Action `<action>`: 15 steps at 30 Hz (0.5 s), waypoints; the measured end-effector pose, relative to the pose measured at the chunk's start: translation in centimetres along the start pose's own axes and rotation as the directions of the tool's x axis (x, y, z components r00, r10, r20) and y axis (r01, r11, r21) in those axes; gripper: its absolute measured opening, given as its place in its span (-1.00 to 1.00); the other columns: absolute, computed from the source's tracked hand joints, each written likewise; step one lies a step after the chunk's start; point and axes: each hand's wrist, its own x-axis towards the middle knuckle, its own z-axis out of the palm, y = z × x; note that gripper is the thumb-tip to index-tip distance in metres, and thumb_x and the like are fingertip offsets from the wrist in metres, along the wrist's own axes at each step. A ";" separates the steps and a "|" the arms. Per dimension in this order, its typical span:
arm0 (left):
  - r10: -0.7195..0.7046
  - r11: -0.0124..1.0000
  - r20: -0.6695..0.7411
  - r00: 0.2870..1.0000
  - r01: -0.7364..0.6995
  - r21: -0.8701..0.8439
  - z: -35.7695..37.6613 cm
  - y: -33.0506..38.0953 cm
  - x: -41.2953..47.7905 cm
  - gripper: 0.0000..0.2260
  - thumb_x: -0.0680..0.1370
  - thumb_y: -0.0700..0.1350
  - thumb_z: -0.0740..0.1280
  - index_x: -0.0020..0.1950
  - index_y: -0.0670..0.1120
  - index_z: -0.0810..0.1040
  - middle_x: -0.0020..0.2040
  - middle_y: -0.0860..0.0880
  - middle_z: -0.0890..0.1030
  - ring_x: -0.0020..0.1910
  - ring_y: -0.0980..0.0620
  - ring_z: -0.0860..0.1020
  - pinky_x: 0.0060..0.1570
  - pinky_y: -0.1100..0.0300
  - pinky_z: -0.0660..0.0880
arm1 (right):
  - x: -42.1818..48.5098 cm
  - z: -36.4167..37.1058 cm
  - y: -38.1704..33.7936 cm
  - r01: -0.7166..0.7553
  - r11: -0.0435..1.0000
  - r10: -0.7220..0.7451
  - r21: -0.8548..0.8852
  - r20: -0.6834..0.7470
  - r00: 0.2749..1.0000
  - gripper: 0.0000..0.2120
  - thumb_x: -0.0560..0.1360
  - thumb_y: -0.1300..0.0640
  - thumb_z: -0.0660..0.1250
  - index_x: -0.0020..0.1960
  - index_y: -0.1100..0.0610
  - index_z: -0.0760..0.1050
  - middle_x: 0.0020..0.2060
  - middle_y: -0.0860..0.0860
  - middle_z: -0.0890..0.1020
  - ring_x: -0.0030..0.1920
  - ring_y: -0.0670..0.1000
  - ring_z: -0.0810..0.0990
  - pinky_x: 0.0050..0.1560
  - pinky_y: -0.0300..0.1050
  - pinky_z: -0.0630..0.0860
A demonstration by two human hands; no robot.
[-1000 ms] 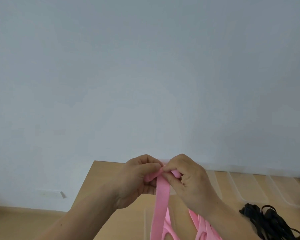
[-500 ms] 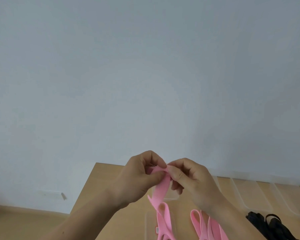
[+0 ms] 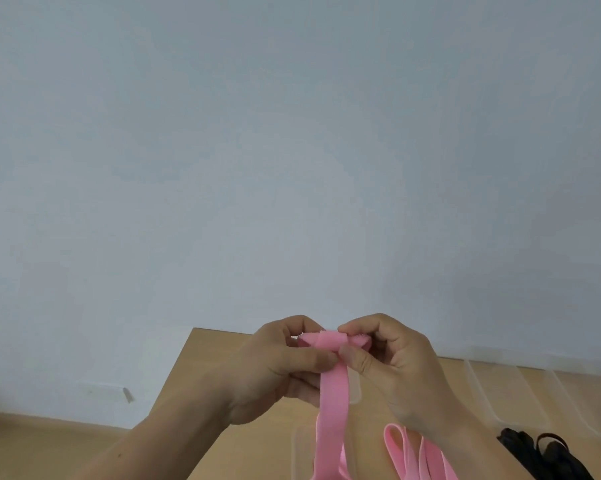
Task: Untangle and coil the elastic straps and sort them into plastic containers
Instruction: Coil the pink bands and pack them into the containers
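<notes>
A flat pink elastic strap (image 3: pixel 333 400) hangs down from both of my hands, held above the wooden table (image 3: pixel 222 348). My left hand (image 3: pixel 278 368) pinches its top end between thumb and fingers. My right hand (image 3: pixel 399 368) grips the same end, which is folded over into a small roll between our fingertips. More pink strap loops (image 3: pixel 413 455) lie on the table below my right wrist. A tangle of black straps (image 3: pixel 541 452) lies at the bottom right.
Clear plastic containers (image 3: pixel 520 393) stand in a row along the table's back right, against the pale wall. Another clear container (image 3: pixel 297 455) sits under the hanging strap. The table's left edge drops to a wooden floor (image 3: pixel 49 441).
The strap's top end has been folded over between my fingertips into a wider roll. Both hands stayed close together at the same height.
</notes>
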 end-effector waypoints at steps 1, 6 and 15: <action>-0.002 1.000 0.010 1.000 0.002 -0.024 0.1 0.1 0.0 -0.79 0.43 -0.19 0.50 -0.05 -0.18 0.51 -0.11 -0.25 0.66 -0.23 -0.19 0.64 -0.20 0.04 0.60 | 0.0 0.0 0.0 0.020 1.000 -0.020 -0.020 0.010 1.000 -0.76 0.43 0.21 0.48 -0.08 -0.14 0.64 -0.25 -0.12 0.61 -0.20 -0.09 0.58 -0.06 -0.12 0.61; 0.016 0.994 -0.005 1.000 -0.016 -0.110 0.6 0.3 0.0 -0.79 0.42 -0.16 0.54 -0.05 -0.17 0.56 -0.16 -0.19 0.64 -0.29 -0.14 0.64 -0.26 0.11 0.58 | -0.1 -0.2 -0.3 0.066 0.994 -0.065 -0.082 0.017 0.998 -0.79 0.38 0.14 0.45 -0.07 -0.15 0.63 -0.23 -0.15 0.59 -0.20 -0.13 0.57 -0.10 -0.29 0.53; 0.116 0.993 -0.064 0.991 -0.118 -0.018 0.7 -0.3 0.1 -0.73 0.41 -0.29 0.48 0.06 -0.28 0.53 -0.02 -0.27 0.67 -0.06 -0.21 0.66 -0.06 -0.02 0.60 | -0.3 -0.5 -1.0 -0.041 0.988 0.030 0.149 0.075 0.997 -0.88 0.39 0.04 0.48 -0.10 0.04 0.65 -0.31 -0.05 0.57 -0.24 -0.08 0.57 -0.16 -0.26 0.52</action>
